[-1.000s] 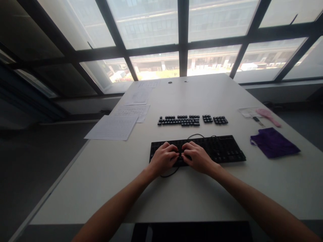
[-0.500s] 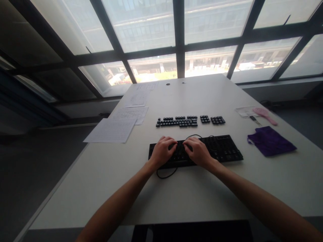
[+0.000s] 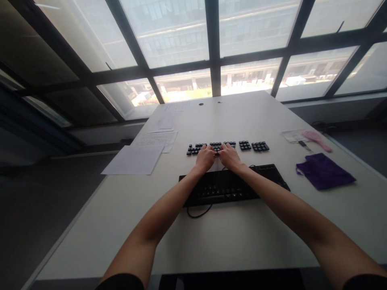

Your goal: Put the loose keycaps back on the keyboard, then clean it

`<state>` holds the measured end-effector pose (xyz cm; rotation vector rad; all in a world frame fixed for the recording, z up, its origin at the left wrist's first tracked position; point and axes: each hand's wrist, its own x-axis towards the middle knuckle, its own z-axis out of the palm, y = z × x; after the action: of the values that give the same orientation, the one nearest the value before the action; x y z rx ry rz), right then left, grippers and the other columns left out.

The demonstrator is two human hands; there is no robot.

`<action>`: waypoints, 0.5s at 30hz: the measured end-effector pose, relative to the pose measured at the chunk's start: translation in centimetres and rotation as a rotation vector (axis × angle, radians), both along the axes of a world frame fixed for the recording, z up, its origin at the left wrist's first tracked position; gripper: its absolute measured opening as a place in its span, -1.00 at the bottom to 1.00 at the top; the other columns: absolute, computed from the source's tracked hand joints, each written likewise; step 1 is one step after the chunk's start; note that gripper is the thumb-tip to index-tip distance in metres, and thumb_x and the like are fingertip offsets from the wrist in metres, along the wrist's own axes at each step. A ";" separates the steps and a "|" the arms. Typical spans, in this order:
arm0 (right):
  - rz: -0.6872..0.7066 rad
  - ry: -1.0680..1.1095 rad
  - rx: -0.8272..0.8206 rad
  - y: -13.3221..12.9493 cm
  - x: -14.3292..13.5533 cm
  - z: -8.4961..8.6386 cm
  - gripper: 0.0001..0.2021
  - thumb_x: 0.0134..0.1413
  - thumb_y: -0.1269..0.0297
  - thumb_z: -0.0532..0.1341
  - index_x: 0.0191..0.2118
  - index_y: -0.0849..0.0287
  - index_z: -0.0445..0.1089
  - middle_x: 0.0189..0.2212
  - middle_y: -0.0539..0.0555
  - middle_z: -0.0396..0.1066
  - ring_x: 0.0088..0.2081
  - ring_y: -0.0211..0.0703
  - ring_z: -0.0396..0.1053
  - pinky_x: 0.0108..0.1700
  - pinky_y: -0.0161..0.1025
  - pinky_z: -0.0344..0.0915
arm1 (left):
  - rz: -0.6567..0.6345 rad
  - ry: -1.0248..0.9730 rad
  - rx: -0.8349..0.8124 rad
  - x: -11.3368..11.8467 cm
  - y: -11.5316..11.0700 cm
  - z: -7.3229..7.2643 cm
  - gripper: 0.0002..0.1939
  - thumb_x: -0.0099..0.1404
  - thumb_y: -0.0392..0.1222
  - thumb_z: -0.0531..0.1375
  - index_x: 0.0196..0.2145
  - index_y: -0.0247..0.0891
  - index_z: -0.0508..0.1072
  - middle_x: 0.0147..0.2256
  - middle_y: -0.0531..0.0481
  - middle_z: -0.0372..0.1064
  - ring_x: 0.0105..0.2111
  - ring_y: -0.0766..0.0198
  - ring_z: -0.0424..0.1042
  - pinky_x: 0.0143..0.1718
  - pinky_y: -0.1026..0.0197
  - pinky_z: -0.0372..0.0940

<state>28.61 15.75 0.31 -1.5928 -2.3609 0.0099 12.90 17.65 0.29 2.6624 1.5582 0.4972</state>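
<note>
left hand [image 3: 206, 158] and right hand [image 3: 229, 157] side by side at small black plastic keycaps [image 3: 193, 152], fingers curled; can't tell if either grips one. best pinch caps by their sides, neighbours undisturbed. long black plastic keyboard [image 3: 211, 191] nearer on white tabletop [image 3: 229, 237]. flat purple fabric pouch [image 3: 328, 171] right, contents hidden.

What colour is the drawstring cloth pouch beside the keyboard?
The soft cloth pouch is deep purple, plain, showing best in the current head view.

White desk [image 3: 229, 237] before the windows
Black keyboard [image 3: 229, 193] near the middle, loose keycaps [image 3: 260, 147] beyond it, paper sheets [image 3: 136, 159] left, purple pouch [image 3: 328, 171] and pink hairbrush [image 3: 316, 139] right.
</note>
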 end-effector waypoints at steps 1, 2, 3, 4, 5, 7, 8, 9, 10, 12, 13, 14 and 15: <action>0.018 0.007 0.008 0.0 0.1 -0.1 -0.72 0.30 0.43 0.09 -0.19 0.30 0.59 -0.07 0.35 0.39 0.00 0.14 0.22 -0.04 -0.08 0.22 | -0.009 -0.008 0.004 -0.1 -0.1 -0.1 -0.84 0.31 -0.26 0.27 -0.21 -0.20 0.68 -0.13 -0.15 0.49 -0.08 0.04 0.30 -0.05 0.07 0.29; 0.043 0.015 0.016 0.0 0.1 -0.2 -0.73 0.30 0.44 0.10 -0.22 0.29 0.59 -0.09 0.33 0.41 -0.01 0.12 0.23 -0.04 -0.10 0.22 | -0.020 -0.022 0.003 -0.2 -0.2 -0.1 -0.84 0.32 -0.26 0.27 -0.22 -0.20 0.68 -0.13 -0.14 0.51 -0.09 0.05 0.31 -0.05 0.07 0.29; 0.070 0.023 0.021 0.0 0.2 -0.4 -0.73 0.29 0.44 0.11 -0.24 0.28 0.59 -0.12 0.31 0.43 -0.02 0.10 0.24 -0.03 -0.11 0.21 | -0.031 -0.039 -0.005 -0.2 -0.3 -0.2 -0.84 0.32 -0.27 0.26 -0.23 -0.21 0.68 -0.13 -0.13 0.53 -0.09 0.05 0.32 -0.04 0.07 0.29; 0.096 0.030 0.019 0.1 0.3 -0.5 -0.74 0.29 0.45 0.12 -0.25 0.27 0.60 -0.15 0.29 0.45 -0.04 0.08 0.26 -0.03 -0.12 0.21 | -0.037 -0.058 -0.021 -0.3 -0.4 -0.2 -0.84 0.32 -0.28 0.26 -0.24 -0.21 0.68 -0.14 -0.12 0.54 -0.10 0.06 0.34 -0.03 0.07 0.29; 0.114 0.037 0.012 0.1 0.4 -0.6 -0.74 0.29 0.45 0.13 -0.26 0.25 0.60 -0.19 0.27 0.47 -0.07 0.06 0.28 -0.03 -0.13 0.21 | -0.034 -0.076 -0.042 -0.3 -0.5 -0.2 -0.84 0.33 -0.28 0.26 -0.24 -0.21 0.68 -0.16 -0.12 0.56 -0.11 0.07 0.36 -0.02 0.07 0.29; 0.135 0.060 -0.011 0.1 0.5 -0.7 -0.76 0.27 0.48 0.15 -0.29 0.24 0.60 -0.25 0.24 0.50 -0.11 0.02 0.32 -0.02 -0.15 0.21 | -0.005 -0.101 -0.079 -0.3 -0.6 -0.2 -0.85 0.31 -0.28 0.28 -0.24 -0.19 0.68 -0.21 -0.12 0.58 -0.12 0.06 0.40 -0.02 0.06 0.30; 0.138 0.085 -0.021 0.0 0.6 -0.7 -0.76 0.25 0.50 0.16 -0.30 0.24 0.59 -0.28 0.22 0.51 -0.13 0.00 0.34 -0.02 -0.16 0.22 | 0.013 -0.106 -0.090 -0.3 -0.7 -0.2 -0.86 0.30 -0.27 0.29 -0.24 -0.19 0.68 -0.24 -0.13 0.59 -0.13 0.06 0.42 -0.03 0.06 0.31; 0.134 0.124 -0.024 -0.2 0.7 -0.7 -0.78 0.23 0.51 0.18 -0.32 0.24 0.59 -0.29 0.20 0.51 -0.15 -0.02 0.36 -0.02 -0.17 0.23 | 0.028 -0.108 -0.098 -0.4 -0.9 0.0 -0.88 0.28 -0.26 0.31 -0.25 -0.18 0.68 -0.27 -0.12 0.59 -0.13 0.05 0.43 -0.05 0.07 0.32; 0.128 0.175 -0.020 -0.6 0.9 -0.7 -0.79 0.21 0.51 0.20 -0.34 0.24 0.59 -0.30 0.19 0.51 -0.16 -0.03 0.37 -0.02 -0.18 0.24 | 0.036 -0.112 -0.102 -0.4 -1.2 0.2 -0.89 0.26 -0.24 0.33 -0.27 -0.18 0.68 -0.30 -0.12 0.59 -0.14 0.04 0.44 -0.07 0.07 0.32; 0.115 0.312 0.002 -1.9 1.3 -0.7 -0.83 0.19 0.51 0.24 -0.35 0.23 0.57 -0.31 0.16 0.52 -0.17 -0.06 0.40 -0.05 -0.19 0.27 | 0.027 -0.148 -0.112 -0.8 -2.4 0.7 -0.92 0.23 -0.21 0.36 -0.30 -0.16 0.68 -0.35 -0.09 0.59 -0.17 0.05 0.46 -0.09 0.07 0.33; 0.113 0.391 0.013 -2.9 1.6 -0.7 -0.85 0.17 0.50 0.25 -0.36 0.22 0.57 -0.31 0.14 0.52 -0.19 -0.07 0.42 -0.07 -0.20 0.29 | 0.015 -0.183 -0.120 -1.0 -3.3 1.0 -0.93 0.23 -0.20 0.36 -0.31 -0.15 0.68 -0.36 -0.07 0.59 -0.20 0.07 0.46 -0.09 0.07 0.33; 0.119 0.473 0.020 -4.0 1.8 -0.6 -0.86 0.17 0.50 0.26 -0.36 0.21 0.56 -0.31 0.13 0.53 -0.21 -0.08 0.43 -0.09 -0.20 0.31 | -0.004 -0.229 -0.130 -1.3 -4.4 1.3 -0.93 0.23 -0.18 0.36 -0.32 -0.14 0.68 -0.36 -0.04 0.59 -0.23 0.09 0.47 -0.08 0.07 0.33; 0.135 0.555 0.021 -5.3 2.1 -0.5 -0.87 0.16 0.49 0.27 -0.36 0.20 0.55 -0.31 0.12 0.53 -0.22 -0.09 0.45 -0.11 -0.20 0.33 | -0.026 -0.279 -0.142 -1.6 -5.5 1.6 -0.94 0.23 -0.19 0.36 -0.31 -0.12 0.68 -0.35 -0.01 0.60 -0.26 0.13 0.47 -0.08 0.07 0.33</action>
<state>30.70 10.49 -0.23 -1.2149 -2.0103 0.4010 11.27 12.12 1.86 2.3843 1.4207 0.6935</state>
